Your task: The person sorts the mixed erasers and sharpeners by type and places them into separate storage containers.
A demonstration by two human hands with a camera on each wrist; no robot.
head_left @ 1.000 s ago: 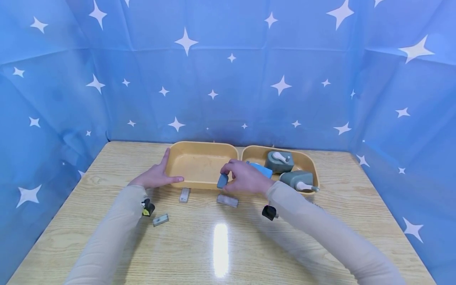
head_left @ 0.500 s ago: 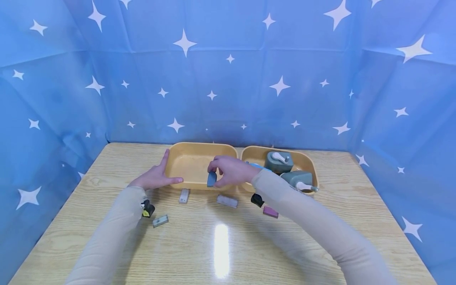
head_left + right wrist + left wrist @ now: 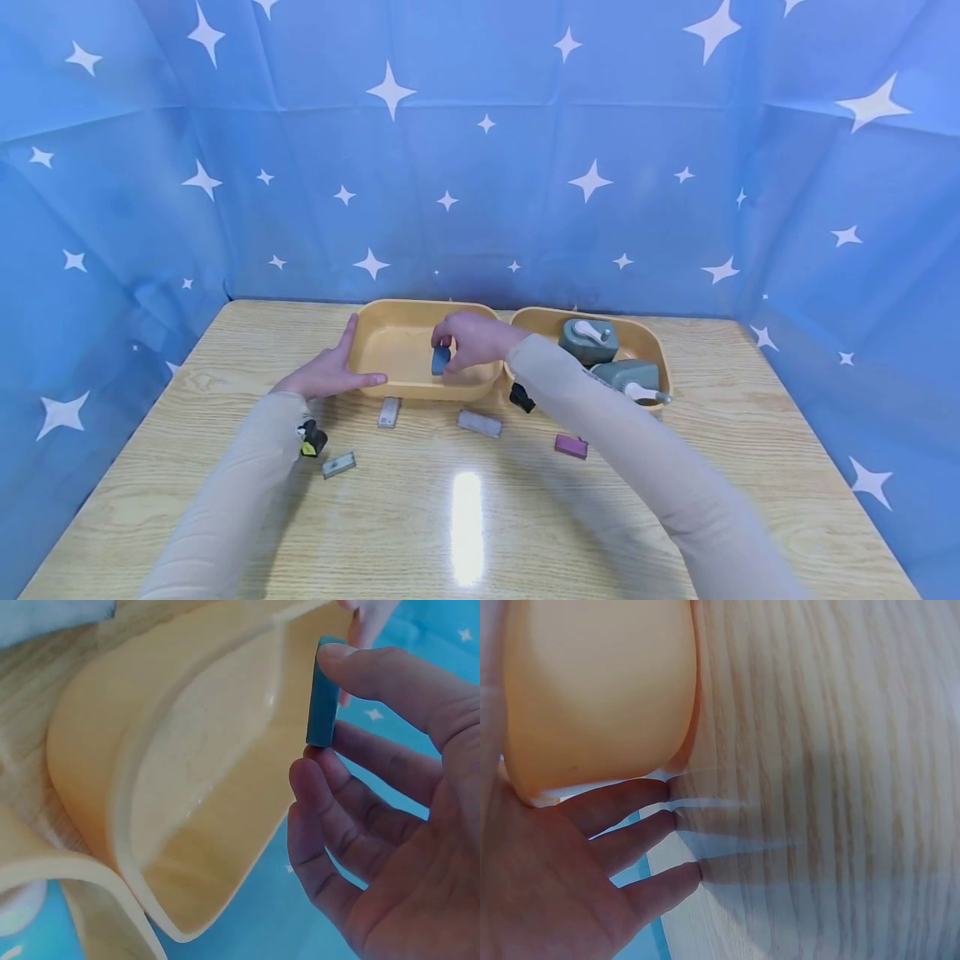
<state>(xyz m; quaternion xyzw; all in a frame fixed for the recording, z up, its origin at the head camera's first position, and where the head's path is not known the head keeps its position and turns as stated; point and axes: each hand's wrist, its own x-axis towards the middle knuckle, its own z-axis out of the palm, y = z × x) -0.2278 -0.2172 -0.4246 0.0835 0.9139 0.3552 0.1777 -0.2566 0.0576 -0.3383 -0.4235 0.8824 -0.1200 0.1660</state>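
Note:
My right hand pinches a small blue rectangular block between thumb and fingers, over the yellow container on the left. In the right wrist view the block stands on end between the thumb and a fingertip, apart from the container wall. The other fingers hang loosely bent below it. My left hand lies against the container's left end, its thumb across the front rim. Straight fingers of that hand spread beside the container wall in the left wrist view.
A second yellow container adjoins on the right, holding grey-green devices with white cranks. On the table lie a pale block, a lilac-grey block, a magenta block and a greenish block.
My right hand has carried the blue block leftward and slightly back, from the container's front right rim to over its interior. The magenta block has come into sight. The left hand stays put.

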